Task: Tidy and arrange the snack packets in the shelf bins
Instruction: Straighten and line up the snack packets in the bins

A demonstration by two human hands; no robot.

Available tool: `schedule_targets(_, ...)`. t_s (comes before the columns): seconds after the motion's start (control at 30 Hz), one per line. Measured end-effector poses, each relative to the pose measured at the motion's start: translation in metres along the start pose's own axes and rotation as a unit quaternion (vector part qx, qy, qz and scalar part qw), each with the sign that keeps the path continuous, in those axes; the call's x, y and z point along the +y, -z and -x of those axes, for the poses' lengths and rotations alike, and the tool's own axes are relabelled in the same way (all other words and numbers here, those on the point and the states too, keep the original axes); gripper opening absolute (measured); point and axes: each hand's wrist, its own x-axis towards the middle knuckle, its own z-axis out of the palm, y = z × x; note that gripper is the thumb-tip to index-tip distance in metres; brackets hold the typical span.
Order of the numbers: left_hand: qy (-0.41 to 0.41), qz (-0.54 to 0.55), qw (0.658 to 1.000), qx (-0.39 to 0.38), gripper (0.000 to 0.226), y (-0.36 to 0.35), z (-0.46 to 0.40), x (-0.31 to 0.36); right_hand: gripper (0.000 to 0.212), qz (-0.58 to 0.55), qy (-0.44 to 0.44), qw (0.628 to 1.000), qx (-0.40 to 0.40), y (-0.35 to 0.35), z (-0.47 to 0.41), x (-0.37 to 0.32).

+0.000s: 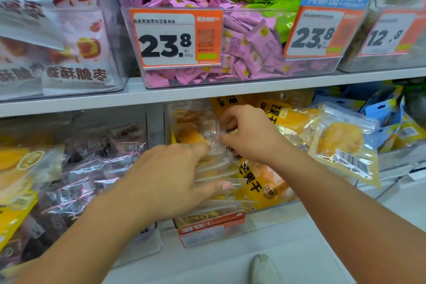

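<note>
The mango packets (258, 177) are lying in a clear bin (272, 207) on the lower shelf (288, 249), piled on top of each other. They are looking light and soft, with shiny plastic that is likely slippery and crinkly. The dried fruit inside is probably bending a little, so a hard squeeze is not needed. The flat top edge of a packet is looking like the best place to pinch.

The left hand (170, 177) is reaching into the bin with its fingers spread out, pressing on the clear tops of the front packets. The right hand (251, 136) is curling its fingers and pinching a clear packet edge near the middle of the bin.

One more mango packet (345, 147) is leaning at the right side of the bin. The hands are hiding the packets under them. The picture is blurring here, so how many packets are in the pile is hard to tell. The back of the bin is dark under the upper shelf (207, 94).
</note>
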Motion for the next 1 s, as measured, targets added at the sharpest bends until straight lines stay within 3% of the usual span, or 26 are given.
schedule_targets(0.1, -0.005, 0.016, 1.0, -0.007, 0.062, 0.001, 0.002, -0.007, 0.045, 0.037, -0.034, 0.997, -0.058, -0.009, -0.019, -0.004)
schedule_targets(0.2, -0.003, 0.035, 0.999, -0.015, 0.073, 0.0, 0.006, -0.013, 0.024, 0.03, -0.037, 0.995, -0.088, -0.022, -0.03, -0.001)
schedule_targets(0.27, -0.008, 0.037, 0.999, -0.015, 0.081, -0.004, 0.008, -0.013, 0.007, -0.025, -0.036, 0.998, -0.048, -0.024, -0.033, 0.002)
schedule_targets(0.33, -0.008, 0.031, 0.999, -0.013, 0.083, -0.006, 0.009, -0.012, 0.008, -0.066, -0.011, 0.997, 0.04, -0.023, -0.031, 0.005)
schedule_targets(0.43, -0.004, 0.008, 1.0, -0.013, 0.083, -0.005, 0.011, -0.007, 0.009, -0.01, 0.089, 0.988, 0.127, -0.022, -0.019, 0.006)
schedule_targets(0.53, -0.007, -0.003, 1.0, -0.017, 0.093, -0.006, 0.013, -0.004, 0.014, 0.011, 0.095, 0.992, 0.086, -0.026, -0.014, 0.008)
schedule_targets(0.63, -0.004, 0.047, 0.999, -0.02, 0.088, -0.004, 0.014, -0.007, 0.012, 0.015, 0.138, 0.988, 0.07, -0.027, -0.011, 0.01)
schedule_targets(0.73, 0.029, 0.195, 0.98, 0.021, 0.074, -0.002, 0.012, -0.019, 0.015, -0.151, 0.136, 0.978, 0.057, -0.021, -0.005, 0.009)
schedule_targets(0.83, 0.03, 0.168, 0.98, 0.098, 0.056, -0.009, 0.009, -0.033, 0.016, -0.242, 0.152, 0.958, 0.028, -0.006, 0.004, 0.006)
schedule_targets(0.9, 0.026, 0.155, 0.983, 0.098, 0.057, -0.016, 0.008, -0.037, 0.017, -0.224, 0.18, 0.958, -0.006, 0.005, 0.007, 0.002)
schedule_targets(1.0, 0.028, 0.169, 0.983, 0.061, 0.057, -0.016, 0.007, -0.032, 0.019, -0.091, 0.224, 0.969, -0.056, 0.017, 0.005, -0.008)
